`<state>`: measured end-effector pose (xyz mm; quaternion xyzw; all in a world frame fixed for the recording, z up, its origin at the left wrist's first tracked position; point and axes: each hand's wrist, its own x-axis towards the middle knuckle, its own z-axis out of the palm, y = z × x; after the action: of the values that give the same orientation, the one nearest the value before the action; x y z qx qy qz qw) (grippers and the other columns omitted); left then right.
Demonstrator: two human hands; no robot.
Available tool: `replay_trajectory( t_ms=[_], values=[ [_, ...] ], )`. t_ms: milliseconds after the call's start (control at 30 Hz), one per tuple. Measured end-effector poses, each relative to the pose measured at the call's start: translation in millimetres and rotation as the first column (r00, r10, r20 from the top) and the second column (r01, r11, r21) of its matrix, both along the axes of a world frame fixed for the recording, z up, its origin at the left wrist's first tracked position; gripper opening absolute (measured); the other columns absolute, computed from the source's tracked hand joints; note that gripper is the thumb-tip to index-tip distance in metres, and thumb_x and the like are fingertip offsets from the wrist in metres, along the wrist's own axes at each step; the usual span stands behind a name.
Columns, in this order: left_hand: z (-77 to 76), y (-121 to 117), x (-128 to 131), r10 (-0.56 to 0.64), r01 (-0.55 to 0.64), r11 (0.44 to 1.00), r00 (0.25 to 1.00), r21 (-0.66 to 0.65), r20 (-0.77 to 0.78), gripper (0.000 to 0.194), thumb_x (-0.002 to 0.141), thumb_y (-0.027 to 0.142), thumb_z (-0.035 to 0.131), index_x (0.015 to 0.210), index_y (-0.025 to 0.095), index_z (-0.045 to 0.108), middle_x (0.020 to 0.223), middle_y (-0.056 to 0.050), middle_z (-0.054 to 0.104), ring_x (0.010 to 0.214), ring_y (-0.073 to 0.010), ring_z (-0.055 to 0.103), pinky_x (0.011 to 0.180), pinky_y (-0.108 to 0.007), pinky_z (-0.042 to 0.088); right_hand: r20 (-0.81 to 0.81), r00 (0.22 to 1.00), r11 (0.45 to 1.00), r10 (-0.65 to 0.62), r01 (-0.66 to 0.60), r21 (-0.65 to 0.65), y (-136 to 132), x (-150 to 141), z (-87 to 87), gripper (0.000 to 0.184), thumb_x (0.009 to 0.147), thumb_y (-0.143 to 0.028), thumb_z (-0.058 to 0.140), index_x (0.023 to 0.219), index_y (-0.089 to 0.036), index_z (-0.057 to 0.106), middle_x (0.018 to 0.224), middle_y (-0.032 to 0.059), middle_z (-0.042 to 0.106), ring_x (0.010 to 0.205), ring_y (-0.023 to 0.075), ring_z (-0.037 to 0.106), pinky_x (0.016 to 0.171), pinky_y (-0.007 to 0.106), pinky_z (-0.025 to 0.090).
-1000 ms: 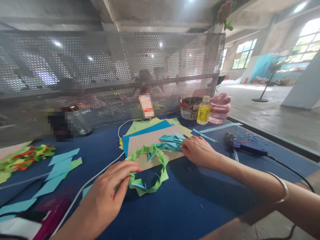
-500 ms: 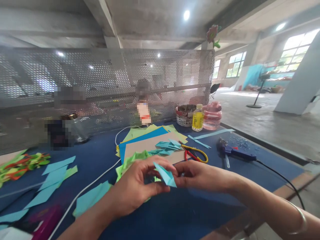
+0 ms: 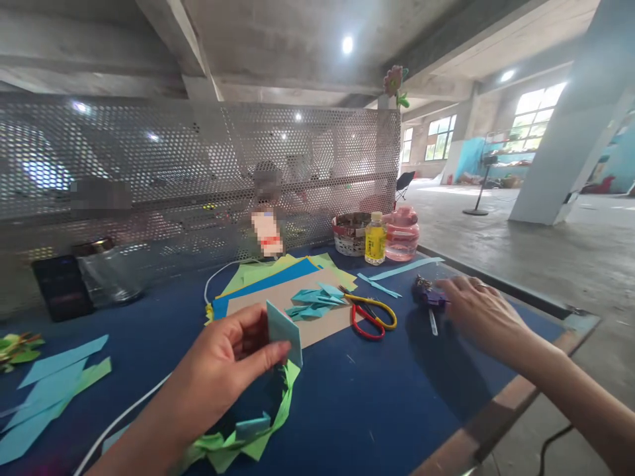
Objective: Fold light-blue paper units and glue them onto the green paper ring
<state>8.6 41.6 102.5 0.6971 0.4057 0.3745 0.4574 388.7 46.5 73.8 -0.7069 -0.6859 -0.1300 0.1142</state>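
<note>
A folded light-blue paper piece (image 3: pixel 285 334) is pinched between the thumb and fingers of my left hand (image 3: pixel 223 367). Below that hand a ring of folded green paper (image 3: pixel 262 443) lies on the table, partly hidden by my wrist, with a small blue folded piece (image 3: pixel 253 426) on its near side. Over at the right, my right hand (image 3: pixel 479 311) is closed over the handle of a dark purple glue gun (image 3: pixel 430 297), hiding most of it. Several folded blue pieces (image 3: pixel 315 301) rest on a beige sheet, beside scissors (image 3: pixel 372 317) with red and yellow handles.
Blue paper strips (image 3: pixel 52 390) lie at the left. Along the back stand a phone (image 3: pixel 62 287), a glass jar (image 3: pixel 112 271), a basket (image 3: pixel 350 235), a yellow-labelled bottle (image 3: pixel 376 241) and a pink container (image 3: pixel 403 235). A perforated screen (image 3: pixel 198 165) rises behind them; a white cable (image 3: pixel 129 416) crosses the table.
My right hand has let go of the blue paper and moved right onto the glue gun. My left hand keeps the paper, now turned more upright. The view has swung right.
</note>
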Motion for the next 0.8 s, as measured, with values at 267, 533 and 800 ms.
replay_trajectory(
  t_ms=[267,533,800],
  values=[
    [-3.7,5.5,-2.2,0.036,-0.034,0.998,0.998,-0.045,0.048,0.030,0.085,0.026,0.061,0.114,0.024,0.055,0.086,0.000,0.068,0.067,-0.0104,0.064,0.066,-0.022,0.056,0.138,0.989,0.998,-0.054,0.059,-0.030,12.6,34.6,-29.6,0.027,0.096,-0.029,0.059,0.118,-0.015,0.060,0.105,0.0064,0.067,0.094,0.0206,0.066,0.086,0.042,0.052],
    [-1.0,8.1,3.2,0.098,-0.092,0.991,0.993,-0.095,0.068,0.023,0.088,0.035,0.059,0.105,0.020,0.061,0.080,0.000,0.069,0.068,-0.0128,0.068,0.067,-0.025,0.057,-0.130,0.982,0.979,0.135,-0.112,0.169,22.5,17.5,-19.6,0.026,0.094,-0.029,0.044,0.103,-0.018,0.066,0.092,0.0194,0.070,0.079,0.0316,0.068,0.068,0.041,0.047],
    [0.2,19.0,-6.4,0.204,-0.179,0.959,0.974,-0.220,0.097,0.018,0.088,0.031,0.062,0.095,0.015,0.066,0.095,-0.007,0.076,0.083,-0.0153,0.072,0.078,-0.026,0.056,-0.496,0.717,0.846,0.491,-0.527,0.075,18.6,-84.1,11.0,0.045,0.091,-0.058,0.047,0.096,-0.020,0.070,0.084,0.0038,0.073,0.074,0.0208,0.067,0.063,0.027,0.054]
  ],
)
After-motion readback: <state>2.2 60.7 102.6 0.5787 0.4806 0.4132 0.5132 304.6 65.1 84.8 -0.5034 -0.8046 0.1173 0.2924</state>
